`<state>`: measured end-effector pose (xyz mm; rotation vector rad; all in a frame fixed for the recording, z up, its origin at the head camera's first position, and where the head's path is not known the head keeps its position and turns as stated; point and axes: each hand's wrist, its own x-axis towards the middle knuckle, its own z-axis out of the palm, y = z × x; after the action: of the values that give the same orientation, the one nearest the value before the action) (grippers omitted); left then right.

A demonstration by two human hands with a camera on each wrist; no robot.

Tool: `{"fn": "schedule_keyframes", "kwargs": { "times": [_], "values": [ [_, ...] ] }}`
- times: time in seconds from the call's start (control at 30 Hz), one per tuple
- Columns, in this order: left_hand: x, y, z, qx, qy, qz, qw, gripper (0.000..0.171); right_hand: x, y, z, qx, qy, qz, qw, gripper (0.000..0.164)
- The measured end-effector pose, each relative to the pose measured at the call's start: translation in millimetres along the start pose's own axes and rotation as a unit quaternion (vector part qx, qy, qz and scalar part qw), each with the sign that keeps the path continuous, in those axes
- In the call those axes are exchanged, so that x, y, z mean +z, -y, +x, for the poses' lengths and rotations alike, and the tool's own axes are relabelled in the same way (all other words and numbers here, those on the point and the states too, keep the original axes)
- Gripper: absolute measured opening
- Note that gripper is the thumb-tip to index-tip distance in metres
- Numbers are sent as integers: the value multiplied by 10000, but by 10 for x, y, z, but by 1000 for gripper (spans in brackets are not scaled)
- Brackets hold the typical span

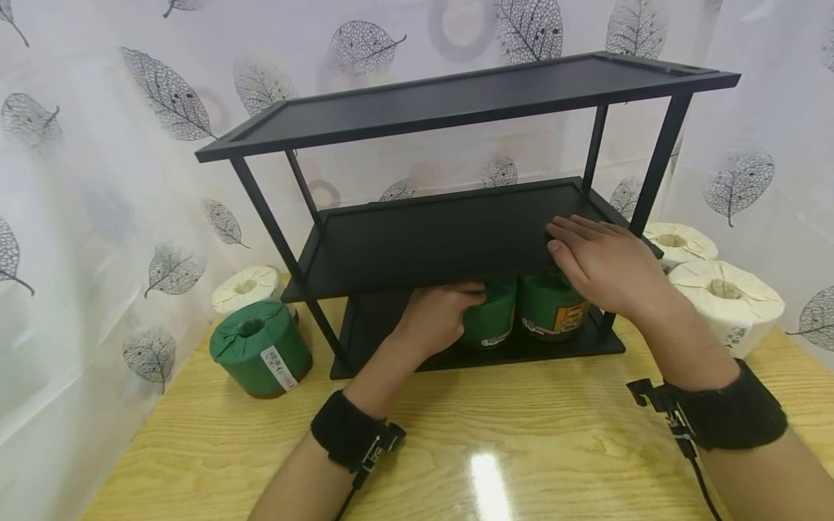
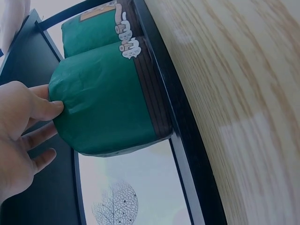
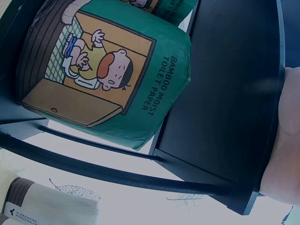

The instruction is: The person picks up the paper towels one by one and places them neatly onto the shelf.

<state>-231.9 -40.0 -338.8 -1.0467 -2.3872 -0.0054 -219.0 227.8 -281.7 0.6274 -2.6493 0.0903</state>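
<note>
A black rack (image 1: 449, 235) with three levels stands on the table. On its bottom level two green-wrapped toilet paper rolls (image 1: 552, 307) sit side by side at the right. My left hand (image 1: 433, 318) reaches under the middle shelf and pinches the upper edge of the left roll (image 2: 105, 101) between thumb and fingers; the other fingers hang free in the left wrist view. My right hand (image 1: 606, 264) rests on the right front part of the middle shelf, fingers straight. Printed on the right roll (image 3: 154, 84) are a cartoon figure and the words "Bamboo Moist Toilet Paper".
Left of the rack, a green roll (image 1: 260, 351) stands in front of a cream roll (image 1: 244, 287). More cream rolls (image 1: 726, 300) stand to the right. A leaf-patterned curtain (image 1: 156, 94) hangs behind. Rack posts (image 1: 661, 159) and the overhead shelf bound the space.
</note>
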Motion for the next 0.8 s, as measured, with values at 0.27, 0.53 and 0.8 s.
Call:
{"fn": "schedule_keyframes", "kwargs": {
  "times": [0.27,0.53,0.8],
  "values": [
    [-12,1,-22,-160,-237,-395,9988,37,3,-3,8,-23,-39,-4,10000,50],
    [25,39,-34,-273,-404,-278,9984,39,-4,3,5,-4,-12,0,10000,50],
    [33,73,-50,-176,-745,50,9971,41,-3,3,6,-32,-75,-5,10000,49]
  ]
}}
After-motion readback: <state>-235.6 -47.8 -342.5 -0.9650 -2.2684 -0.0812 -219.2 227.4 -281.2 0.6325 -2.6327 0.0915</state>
